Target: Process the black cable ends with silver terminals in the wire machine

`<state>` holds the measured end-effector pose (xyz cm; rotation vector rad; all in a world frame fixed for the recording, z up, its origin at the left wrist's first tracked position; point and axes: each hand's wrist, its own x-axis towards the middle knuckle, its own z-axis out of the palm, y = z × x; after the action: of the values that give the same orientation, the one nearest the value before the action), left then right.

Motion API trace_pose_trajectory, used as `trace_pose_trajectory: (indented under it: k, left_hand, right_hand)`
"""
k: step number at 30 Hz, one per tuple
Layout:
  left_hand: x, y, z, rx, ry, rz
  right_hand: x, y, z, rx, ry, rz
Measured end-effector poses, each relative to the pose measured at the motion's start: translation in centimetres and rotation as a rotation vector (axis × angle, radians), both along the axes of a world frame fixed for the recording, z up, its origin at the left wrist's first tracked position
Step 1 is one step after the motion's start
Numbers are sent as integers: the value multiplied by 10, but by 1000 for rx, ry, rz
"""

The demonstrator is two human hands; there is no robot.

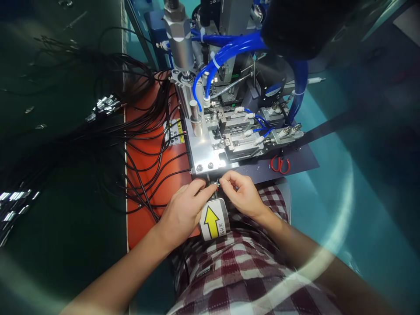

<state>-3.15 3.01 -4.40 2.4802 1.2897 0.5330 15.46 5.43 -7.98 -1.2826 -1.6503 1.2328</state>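
At the machine's front edge, my left hand [187, 208] and my right hand [242, 195] meet fingertip to fingertip. A small silvery connector [216, 184] with a speck of red lies between them. My left hand's fingers reach over it from the left, pressed close together. From the other side, my right hand pinches at it with thumb and curled forefinger. Its exact shape is mostly covered by the fingers. Just below, a white label plate [214, 221] bears a yellow arrow pointing at the machine [205, 151].
Black cables [154, 148] spread across the orange mat [141, 227] at the left. Bundled cables with shiny metal ends [105, 107] lie farther left. Red-handled scissors [280, 165] rest on the dark sheet [303, 162]. Blue air hoses [229, 48] arch over the machine.
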Motion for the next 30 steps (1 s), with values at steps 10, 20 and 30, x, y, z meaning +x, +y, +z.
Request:
trace_pose_trajectory:
  k: [10,20,30]
  left_hand:
    - [3,2,1,42,92,-33]
    - [4,1,2,76,137,-26]
    - [4,3,2,65,39,-34]
  right_hand:
    - [1,0,0,0,-3,8]
    - [0,0,-5,6,-3,5]
    - [1,0,-10,5,51,-7]
